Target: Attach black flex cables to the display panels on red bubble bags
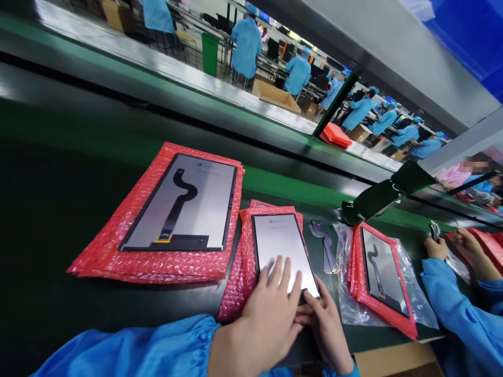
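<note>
A display panel [277,238] with a pale, shiny back and dark edges lies on red bubble-wrap bags [247,251] in front of me. My left hand [265,311] rests over its lower part, fingers stretched and apart. At the panel's lower right corner, my right hand [328,322] pinches the edge between thumb and fingers; exactly what the fingertips press there is partly hidden. Just right of the panel, a loose flex cable [327,248] lies on the dark green bench [181,309].
Another panel [208,201] with a curved black cable tops the red bubble-wrap stack at left. To the right, a similar panel [383,267] sits on red bags and clear plastic. A co-worker's hands [436,248] work at far right. A dark green strap-like object [385,193] leans behind.
</note>
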`<state>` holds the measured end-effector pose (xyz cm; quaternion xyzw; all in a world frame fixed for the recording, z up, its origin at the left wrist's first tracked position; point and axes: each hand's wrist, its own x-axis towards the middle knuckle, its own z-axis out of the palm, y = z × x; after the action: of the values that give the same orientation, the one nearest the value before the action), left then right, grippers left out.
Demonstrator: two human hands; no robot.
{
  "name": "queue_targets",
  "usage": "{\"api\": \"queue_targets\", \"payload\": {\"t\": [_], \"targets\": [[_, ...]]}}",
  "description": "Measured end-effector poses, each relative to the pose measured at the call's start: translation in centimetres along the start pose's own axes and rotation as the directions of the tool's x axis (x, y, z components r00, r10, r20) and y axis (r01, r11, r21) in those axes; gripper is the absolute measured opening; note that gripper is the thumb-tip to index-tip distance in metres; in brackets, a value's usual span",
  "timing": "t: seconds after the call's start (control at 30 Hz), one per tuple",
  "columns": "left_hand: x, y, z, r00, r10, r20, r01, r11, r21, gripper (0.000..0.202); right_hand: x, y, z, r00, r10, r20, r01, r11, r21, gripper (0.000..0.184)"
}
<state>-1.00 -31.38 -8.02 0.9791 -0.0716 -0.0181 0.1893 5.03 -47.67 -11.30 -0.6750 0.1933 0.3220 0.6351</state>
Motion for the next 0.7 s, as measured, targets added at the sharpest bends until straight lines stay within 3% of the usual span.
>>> {"api": "queue_targets", "payload": {"t": [0.1,0.23,0.33,0.43,0.5,0.6,0.7], "targets": [[-0.3,-0.6,1.7,0.952,-0.12,0.283,0.089,0.989,0.119,0.08,-0.1,-1.1,-0.2,0.995,0.046,0.085,-0.031,0.985,-0.169,0.14],[-0.2,-1.1,1.9,0.913,-0.127,0.388,0.063,0.983,0.172,0.085,-0.8,-3.3,-1.3,0.993,-0.006,0.121,0.049,0.933,-0.357,0.121],[0.2,-1.3,0.3,0.874,-0.124,0.47,0.052,0.985,0.162,0.081,0.1,-5.4,-3.1,0.98,-0.197,0.034,0.19,0.866,-0.463,0.09],[0.8,-1.4,-1.6,0.823,-0.12,0.555,0.053,0.989,0.135,0.077,2.7,-7.6,-5.2,0.924,-0.382,-0.031,0.264,0.692,-0.672,0.064],[1.2,-1.6,-2.4,0.795,-0.129,0.593,0.064,0.99,0.13,0.075,4.9,-8.7,-6.2,0.912,-0.411,-0.011,0.228,0.526,-0.819,0.05],[1.4,-2.0,-2.4,0.807,-0.128,0.577,0.056,0.988,0.141,0.068,7.6,-9.6,-6.9,0.939,-0.344,-0.017,0.13,0.4,-0.907,0.037],[1.2,-2.5,-1.9,0.836,-0.108,0.538,0.028,0.987,0.156,0.067,8.8,-9.6,-7.1,0.953,-0.3,-0.034,0.104,0.43,-0.897,0.037]]}}
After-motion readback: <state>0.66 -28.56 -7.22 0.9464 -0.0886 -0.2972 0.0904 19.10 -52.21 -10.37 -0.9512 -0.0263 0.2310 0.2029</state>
